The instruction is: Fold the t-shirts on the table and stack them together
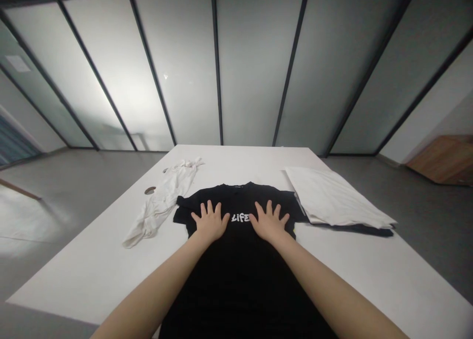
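Observation:
A black T-shirt [236, 196] with white lettering across its chest is spread on the white table, collar toward the far end. My left hand [210, 223] lies flat on the left of the chest, fingers spread. On the right of the chest rests my right hand [269, 222], palm down, its fingers also apart. The white print shows between my two thumbs. The lower part of the shirt runs toward me; where it ends against the black area nearest me I cannot tell.
A crumpled white garment [162, 201] lies along the left side of the white table [244, 161], beside a round hole [150, 190]. To the right, folded white cloth [332, 196] sits over dark cloth [354, 229], close to the right sleeve. Frosted glass panels [251, 73] stand beyond.

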Demonstrator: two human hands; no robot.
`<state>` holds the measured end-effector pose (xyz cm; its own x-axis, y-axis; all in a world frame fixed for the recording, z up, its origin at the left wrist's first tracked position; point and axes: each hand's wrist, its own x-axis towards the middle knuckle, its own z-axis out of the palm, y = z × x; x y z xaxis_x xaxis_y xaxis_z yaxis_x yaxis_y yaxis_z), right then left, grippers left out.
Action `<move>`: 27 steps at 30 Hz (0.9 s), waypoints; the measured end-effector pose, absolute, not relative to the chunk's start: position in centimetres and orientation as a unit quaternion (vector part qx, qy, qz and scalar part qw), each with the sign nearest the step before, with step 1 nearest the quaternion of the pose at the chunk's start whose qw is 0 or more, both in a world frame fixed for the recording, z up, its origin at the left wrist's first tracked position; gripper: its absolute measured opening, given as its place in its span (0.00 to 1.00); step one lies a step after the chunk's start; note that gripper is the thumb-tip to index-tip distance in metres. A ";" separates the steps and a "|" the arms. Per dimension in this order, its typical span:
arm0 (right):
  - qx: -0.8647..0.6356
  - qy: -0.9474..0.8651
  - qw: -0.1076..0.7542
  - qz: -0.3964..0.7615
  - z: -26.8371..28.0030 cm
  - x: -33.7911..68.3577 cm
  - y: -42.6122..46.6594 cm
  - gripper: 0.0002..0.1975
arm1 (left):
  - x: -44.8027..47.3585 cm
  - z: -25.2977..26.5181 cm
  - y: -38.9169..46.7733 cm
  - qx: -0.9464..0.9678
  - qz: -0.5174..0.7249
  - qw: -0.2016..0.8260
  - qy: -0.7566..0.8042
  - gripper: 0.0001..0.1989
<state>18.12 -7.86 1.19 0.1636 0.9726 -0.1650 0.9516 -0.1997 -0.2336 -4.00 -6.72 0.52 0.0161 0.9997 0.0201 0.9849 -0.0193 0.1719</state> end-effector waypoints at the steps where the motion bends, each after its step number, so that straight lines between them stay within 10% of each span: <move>1: -0.771 -0.619 0.034 0.148 1.6 18.0 -6.8 0.38 | -3.9 0.9 -5.7 0.705 0.064 0.064 0.703 0.35; 10: -0.781 -0.607 0.090 0.119 2.5 16.8 0.0 0.41 | -2.7 2.3 2.9 0.675 0.086 0.096 0.727 0.32; 17: -0.686 -0.683 0.245 0.056 1.6 18.9 -0.6 0.25 | -2.8 1.5 1.5 0.676 0.185 -0.016 0.714 0.27; 27: -0.696 -0.705 0.052 0.125 1.0 16.8 -5.2 0.50 | -2.8 -0.5 -5.0 0.759 0.095 0.011 0.644 0.33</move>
<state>16.84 -5.17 1.01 -0.0248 0.9946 -0.1012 0.9688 -0.0011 -0.2478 -2.75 -5.00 -0.51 0.1538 0.9796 0.1292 0.9754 -0.1714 0.1388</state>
